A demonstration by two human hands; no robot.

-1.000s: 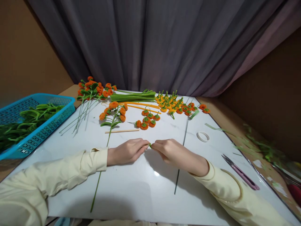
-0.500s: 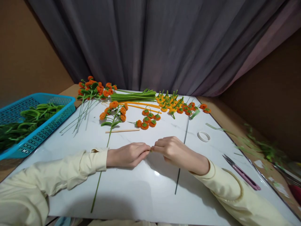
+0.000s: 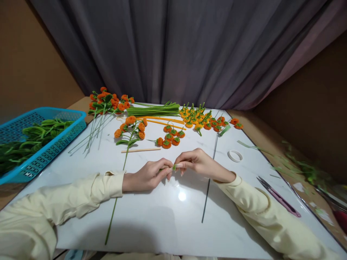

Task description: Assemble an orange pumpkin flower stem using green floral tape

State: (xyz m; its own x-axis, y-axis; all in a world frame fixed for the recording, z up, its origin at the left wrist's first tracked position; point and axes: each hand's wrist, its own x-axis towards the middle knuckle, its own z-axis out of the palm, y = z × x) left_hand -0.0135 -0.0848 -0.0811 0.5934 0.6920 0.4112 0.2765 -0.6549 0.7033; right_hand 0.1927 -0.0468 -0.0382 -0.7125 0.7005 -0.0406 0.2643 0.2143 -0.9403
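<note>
Over the middle of the white table (image 3: 173, 224), my left hand (image 3: 149, 176) pinches a small green piece (image 3: 174, 167), mostly hidden by fingers. The fingertips of my right hand (image 3: 195, 163) meet it from the other side, closed on the same piece. Left of my hands lies a long green stem with orange flowers (image 3: 131, 121) and leaves, my left sleeve crossing over it. Beyond my hands are several loose orange flower heads (image 3: 169, 137) with green tops and a thin wooden stick (image 3: 141, 150). A dark thin rod (image 3: 206, 202) passes beneath my right forearm.
A blue basket (image 3: 54, 148) of green leaves stands at the left. Finished orange sprays (image 3: 104, 99), green stems (image 3: 153, 109) and yellow flower heads (image 3: 196, 119) lie along the back. At the right are a white tape ring (image 3: 235, 156), pink-handled snips (image 3: 282, 200) and green scraps.
My right hand has lifted and turned slightly, its fingers less tightly bunched. My left fingers have shifted, and the green piece between the fingertips now shows.
</note>
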